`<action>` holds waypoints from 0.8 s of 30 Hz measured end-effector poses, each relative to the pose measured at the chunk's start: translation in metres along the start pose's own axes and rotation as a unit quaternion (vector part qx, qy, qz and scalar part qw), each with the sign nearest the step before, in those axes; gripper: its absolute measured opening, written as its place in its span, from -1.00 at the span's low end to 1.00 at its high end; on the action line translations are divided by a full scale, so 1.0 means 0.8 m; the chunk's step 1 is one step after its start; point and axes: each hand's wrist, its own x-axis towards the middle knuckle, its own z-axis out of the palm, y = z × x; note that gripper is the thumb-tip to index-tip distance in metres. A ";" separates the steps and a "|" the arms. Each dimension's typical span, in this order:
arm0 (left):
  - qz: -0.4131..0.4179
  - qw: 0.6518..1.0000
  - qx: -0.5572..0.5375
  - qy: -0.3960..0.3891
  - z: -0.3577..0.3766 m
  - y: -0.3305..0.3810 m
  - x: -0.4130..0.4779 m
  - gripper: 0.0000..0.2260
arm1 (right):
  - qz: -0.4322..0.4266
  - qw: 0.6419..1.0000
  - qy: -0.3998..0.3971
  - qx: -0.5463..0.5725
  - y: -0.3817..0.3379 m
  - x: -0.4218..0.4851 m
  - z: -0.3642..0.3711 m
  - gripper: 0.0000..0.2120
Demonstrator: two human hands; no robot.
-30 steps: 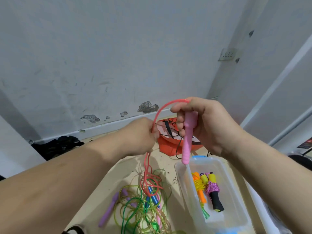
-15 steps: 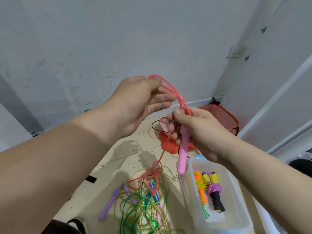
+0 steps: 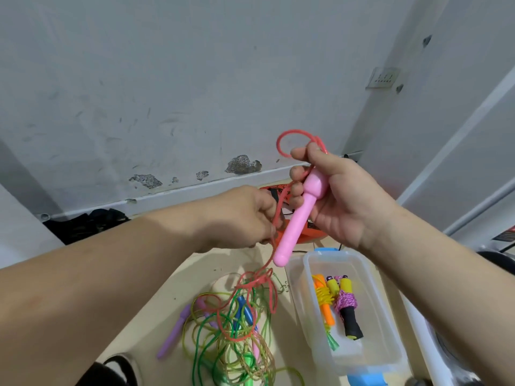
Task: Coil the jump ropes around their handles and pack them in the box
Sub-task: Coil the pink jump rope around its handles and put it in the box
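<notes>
Brought left hand [image 3: 242, 215] down beside pink handle [image 3: 299, 218], grip pinching red cord [image 3: 289, 131]; kept right hand [image 3: 342, 201] clamped on handle. Seemingly laid one loop; much still to wind.

A grey wall [image 3: 167, 79] shows chipped patches [image 3: 242, 164] above the skirting. A socket plate [image 3: 384, 78] hangs right; an orange bag [image 3: 313, 232] and black cloth [image 3: 83, 224] lie on the floor.
</notes>
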 end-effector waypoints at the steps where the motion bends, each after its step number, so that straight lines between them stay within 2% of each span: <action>1: 0.000 1.000 -0.023 0.013 0.001 0.002 0.001 -0.87 | -0.002 1.000 0.004 -0.002 -0.001 0.001 -0.002 -0.82; 3: 0.002 0.994 -0.093 0.061 -0.002 0.008 0.003 -0.87 | -0.008 0.999 0.009 -0.040 -0.003 0.002 -0.006 -0.75; 5: 0.008 0.974 -0.196 0.116 -0.011 0.018 0.007 -0.90 | -0.009 0.993 0.010 -0.118 0.000 0.000 -0.009 -0.70; 9: 0.020 0.897 -0.408 0.165 -0.033 0.032 0.011 -0.95 | 0.004 0.965 -0.053 -0.258 0.021 0.000 -0.013 -0.73; 14: 0.050 0.835 -0.515 0.186 -0.054 0.034 0.008 -0.93 | 0.000 0.960 -0.050 -0.276 0.026 0.010 -0.011 -0.66; 16: 0.039 0.826 -0.530 0.187 -0.056 0.032 0.008 -0.95 | -0.006 0.950 -0.025 -0.311 0.029 0.012 -0.010 -0.65; 18: 0.002 0.853 -0.488 0.187 -0.052 0.027 0.007 -0.95 | -0.014 0.957 -0.002 -0.291 0.032 0.012 -0.008 -0.68; 21: -0.043 0.942 -0.288 0.169 -0.037 0.015 0.003 -0.90 | -0.022 0.983 0.002 -0.184 0.026 0.011 -0.002 -0.82; 24: -0.019 0.992 -0.109 0.061 -0.019 0.005 0.000 -0.84 | -0.017 0.995 -0.019 -0.094 0.012 0.007 0.003 -0.86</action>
